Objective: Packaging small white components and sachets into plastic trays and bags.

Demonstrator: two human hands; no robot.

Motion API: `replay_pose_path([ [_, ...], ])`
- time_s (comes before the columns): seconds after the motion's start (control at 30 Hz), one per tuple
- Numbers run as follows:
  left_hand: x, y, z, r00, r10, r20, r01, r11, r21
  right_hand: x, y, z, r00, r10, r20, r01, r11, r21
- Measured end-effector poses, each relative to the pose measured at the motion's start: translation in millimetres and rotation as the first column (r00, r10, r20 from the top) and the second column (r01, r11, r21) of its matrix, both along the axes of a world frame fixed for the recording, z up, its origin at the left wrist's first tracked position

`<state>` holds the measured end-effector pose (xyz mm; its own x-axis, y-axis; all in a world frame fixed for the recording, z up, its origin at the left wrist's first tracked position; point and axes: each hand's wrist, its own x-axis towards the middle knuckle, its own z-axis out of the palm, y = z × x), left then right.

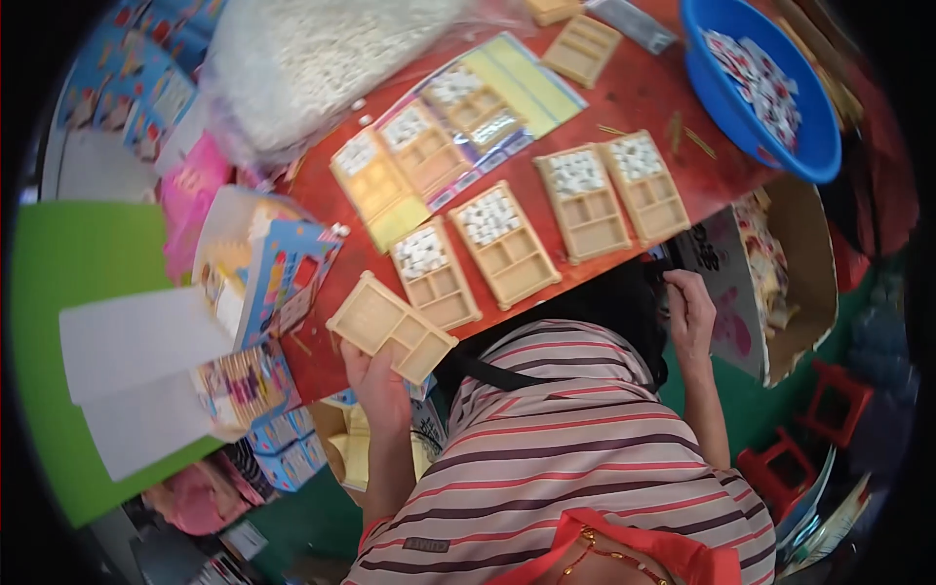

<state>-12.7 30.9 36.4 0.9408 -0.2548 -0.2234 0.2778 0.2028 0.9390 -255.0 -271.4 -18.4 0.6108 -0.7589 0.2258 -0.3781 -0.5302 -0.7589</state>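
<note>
My left hand (382,388) grips the lower edge of a light wooden compartment tray (375,314), tilted over the table's near-left edge; its sections show nothing inside. Next to it, a tray partly filled with small white blocks (421,252) lies on the table, and a similar tray (524,265) lies to its right. Farther right, two more such trays (595,234) (661,213) lie close together. My right hand (690,310) is low beside the table's front edge, near the right-hand trays, fingers curled; whatever they may hold is hidden against the dark background.
Farther back, several trays lie on a printed sheet (541,78). A large clear bag of white pieces (322,68) stands behind them. At the right are a blue basin (824,146) and an open carton (780,341); printed boxes (283,263) crowd the left.
</note>
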Motion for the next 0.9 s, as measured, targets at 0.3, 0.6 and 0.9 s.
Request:
replay_pose_path([
  [0.3, 2, 21, -12, 0.993, 0.064, -0.094, -0.067, 0.997, -0.026, 122, 60, 54, 0.779, 0.626, 0.018, -0.603, 0.758, -0.249],
  [0.6, 8, 24, -10, 0.994, 0.009, 0.108, -0.018, 0.997, 0.079, 177, 94, 45, 0.533, 0.780, -0.329, -0.817, 0.375, -0.438],
  [0.9, 11, 27, -23, 0.827, -0.260, 0.498, -0.108, 0.796, 0.595, 178, 80, 41, 0.530, 0.768, -0.361, -0.835, 0.396, -0.382],
])
